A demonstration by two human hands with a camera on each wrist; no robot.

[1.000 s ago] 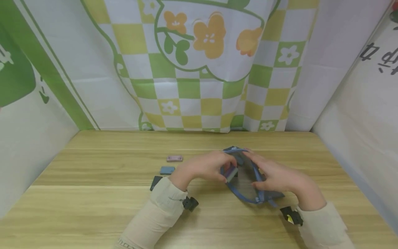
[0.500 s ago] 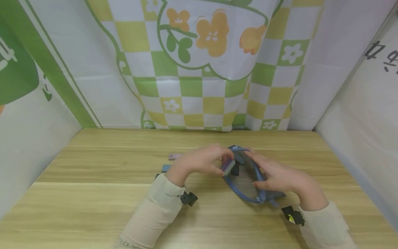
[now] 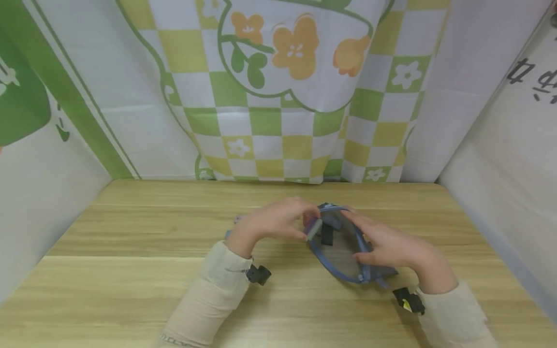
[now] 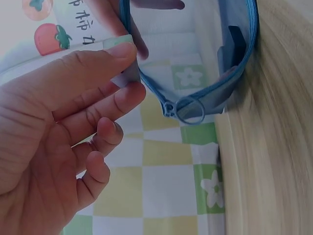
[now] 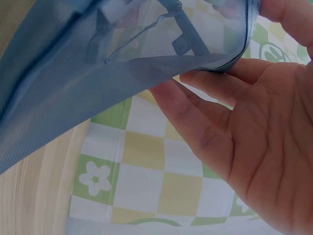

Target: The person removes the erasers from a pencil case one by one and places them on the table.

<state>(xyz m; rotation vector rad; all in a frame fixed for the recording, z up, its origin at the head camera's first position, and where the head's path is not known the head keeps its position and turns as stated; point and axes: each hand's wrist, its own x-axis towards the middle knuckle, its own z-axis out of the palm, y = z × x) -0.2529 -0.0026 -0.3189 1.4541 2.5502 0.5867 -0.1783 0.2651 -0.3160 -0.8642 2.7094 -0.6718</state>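
Note:
My left hand (image 3: 280, 220) pinches a small two-tone block (image 3: 314, 229), purple and pale green, between thumb and fingers. In the head view the block is at the left rim of a blue mesh zip pouch (image 3: 331, 268), which gapes wide. The left wrist view shows the block (image 4: 126, 74) beside the zipper edge, the other fingers loosely bent. On the pouch's right side, my right hand (image 3: 391, 246) holds the rim, thumb near and fingers far. Inside the pouch lie a dark block (image 3: 327, 235) and a blue-grey piece (image 3: 332, 222).
Behind my left forearm, a pink block (image 3: 238, 219) and a blue block (image 3: 228, 234) are mostly covered on the wooden table (image 3: 143, 270). A checked cloth (image 3: 265, 121) hangs at the table's back edge, with pale panels on both sides.
My left hand has drawn back leftward and farther from me with the block, from over the pouch opening to its left rim. Its arm now covers more table pieces. The right hand stays put.

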